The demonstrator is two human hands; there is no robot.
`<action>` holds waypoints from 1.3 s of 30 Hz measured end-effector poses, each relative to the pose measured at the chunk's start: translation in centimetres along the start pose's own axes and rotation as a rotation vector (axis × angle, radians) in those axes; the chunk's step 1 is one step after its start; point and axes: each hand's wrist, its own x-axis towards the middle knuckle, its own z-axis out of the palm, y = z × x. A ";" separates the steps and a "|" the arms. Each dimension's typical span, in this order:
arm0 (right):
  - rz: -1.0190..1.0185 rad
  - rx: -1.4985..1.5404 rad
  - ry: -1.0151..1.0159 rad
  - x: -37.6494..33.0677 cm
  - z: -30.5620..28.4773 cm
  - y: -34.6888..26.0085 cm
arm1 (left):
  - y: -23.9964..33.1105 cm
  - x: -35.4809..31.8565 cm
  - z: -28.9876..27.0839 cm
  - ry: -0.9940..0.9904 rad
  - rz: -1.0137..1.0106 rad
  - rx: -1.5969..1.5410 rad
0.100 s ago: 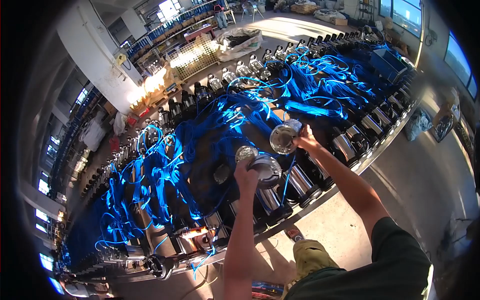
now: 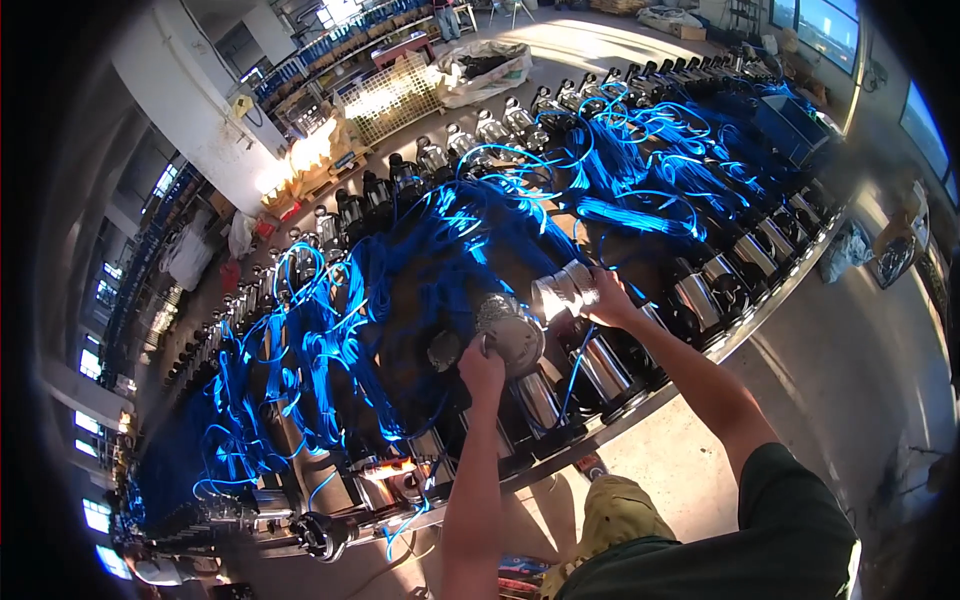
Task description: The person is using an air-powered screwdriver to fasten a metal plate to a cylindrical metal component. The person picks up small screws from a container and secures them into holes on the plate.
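Note:
My left hand point(image 2: 482, 374) is closed on the edge of a round silver metal part point(image 2: 517, 344), whose flat, disc-like face is turned up. My right hand point(image 2: 611, 300) grips a shiny, ridged, cylindrical metal part point(image 2: 562, 293) from its right side, and sunlight glares off it. The two parts are held close together above the table, with a narrow gap or slight contact that I cannot tell apart. Below them stand polished steel cylinders point(image 2: 603, 368) with black ends. Coiled blue cables point(image 2: 470, 225) lie just beyond my hands.
Rows of metal cylinders point(image 2: 755, 255) line both long edges of the table. More blue cable bundles point(image 2: 330, 350) spread to the left. A blue bin point(image 2: 792, 130) sits at the far right. Behind are a wire-mesh crate point(image 2: 390, 100), a white sack point(image 2: 485, 72) and a pillar point(image 2: 205, 110).
The right-hand part has turned from showing its round open face to showing its ridged side. The left-hand part has tilted so its face shows. Both hands remain closed on them.

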 end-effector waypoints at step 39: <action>-0.433 0.298 -0.475 -34.1 19.4 -63.9 | -33.7 -15.3 -57.2 0.073 -0.208 -0.330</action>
